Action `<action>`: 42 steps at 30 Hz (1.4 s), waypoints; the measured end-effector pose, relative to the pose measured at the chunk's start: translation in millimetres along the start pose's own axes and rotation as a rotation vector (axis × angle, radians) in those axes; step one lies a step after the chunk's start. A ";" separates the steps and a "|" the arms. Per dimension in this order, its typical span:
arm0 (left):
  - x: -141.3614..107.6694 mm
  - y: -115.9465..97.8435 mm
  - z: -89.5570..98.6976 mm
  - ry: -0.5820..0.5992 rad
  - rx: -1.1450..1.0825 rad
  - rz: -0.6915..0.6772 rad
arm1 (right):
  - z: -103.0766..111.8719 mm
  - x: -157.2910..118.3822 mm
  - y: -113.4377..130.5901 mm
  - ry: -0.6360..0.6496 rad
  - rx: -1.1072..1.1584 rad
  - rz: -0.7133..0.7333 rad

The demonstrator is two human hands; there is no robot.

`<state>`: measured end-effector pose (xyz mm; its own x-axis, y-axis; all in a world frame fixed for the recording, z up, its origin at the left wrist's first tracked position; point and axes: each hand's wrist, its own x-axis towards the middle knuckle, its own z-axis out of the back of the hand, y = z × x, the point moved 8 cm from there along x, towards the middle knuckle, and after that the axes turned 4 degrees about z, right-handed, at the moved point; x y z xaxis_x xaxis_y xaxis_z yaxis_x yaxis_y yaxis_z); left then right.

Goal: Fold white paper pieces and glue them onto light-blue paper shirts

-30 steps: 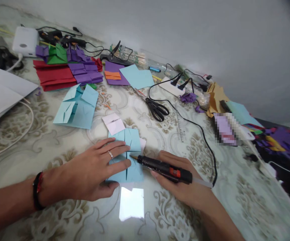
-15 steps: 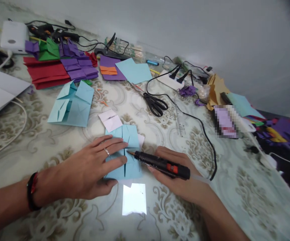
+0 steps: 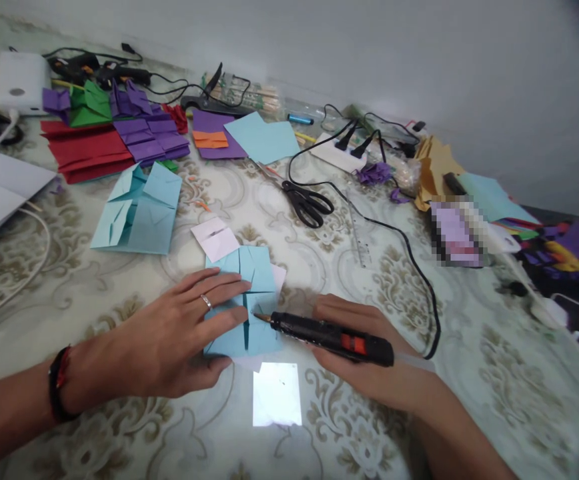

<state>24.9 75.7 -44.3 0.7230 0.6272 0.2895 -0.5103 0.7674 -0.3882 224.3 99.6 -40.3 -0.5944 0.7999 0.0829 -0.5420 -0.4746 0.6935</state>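
Observation:
A folded light-blue paper (image 3: 262, 273) lies before me with slits and flaps along its middle. My left hand (image 3: 184, 333) rests flat on its left side, fingers stretched out. My right hand (image 3: 364, 373) is closed around a black glue gun (image 3: 329, 337) with an orange-red patch and a clear glue stick at its back end. The nozzle points left, at the paper's right half; whether it touches cannot be made out. A pale pink paper square (image 3: 215, 239) overlaps the blue paper's upper left corner. More pale pink paper shows from beneath it.
Black-handled scissors (image 3: 307, 203), a clear ruler (image 3: 358, 230) and a black cord (image 3: 404, 240) lie beyond my right hand. Another folded blue paper (image 3: 149, 223) is at the left. Red folded paper (image 3: 87, 150) and a white power strip (image 3: 339, 155) sit farther back.
The glue gun and my right hand have shifted slightly right and down, the nozzle now lower on the blue paper. My left hand stays on the paper. The whole view has shifted a little.

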 end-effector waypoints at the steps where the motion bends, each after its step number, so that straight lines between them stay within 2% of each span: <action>1: 0.4 0.1 -0.1 0.006 0.001 -0.001 | 0.4 -1.1 -0.9 0.004 -0.003 -0.008; 10: 1.5 0.1 1.3 0.028 -0.010 -0.014 | -0.8 2.6 10.8 0.120 0.042 0.037; 16: 1.6 0.6 1.5 0.034 -0.017 -0.016 | -1.3 3.2 15.8 0.127 0.075 0.073; 29: -2.3 0.7 -0.3 0.030 -0.029 -0.037 | -5.7 1.9 23.1 0.240 0.090 0.119; 42: -0.2 0.1 -0.1 0.025 -0.031 -0.029 | -4.5 3.0 20.1 0.198 0.138 0.084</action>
<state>24.7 75.7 -44.5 0.7490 0.6010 0.2791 -0.4746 0.7805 -0.4068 209.0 90.8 -29.3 -0.7462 0.6656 0.0122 -0.4073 -0.4709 0.7825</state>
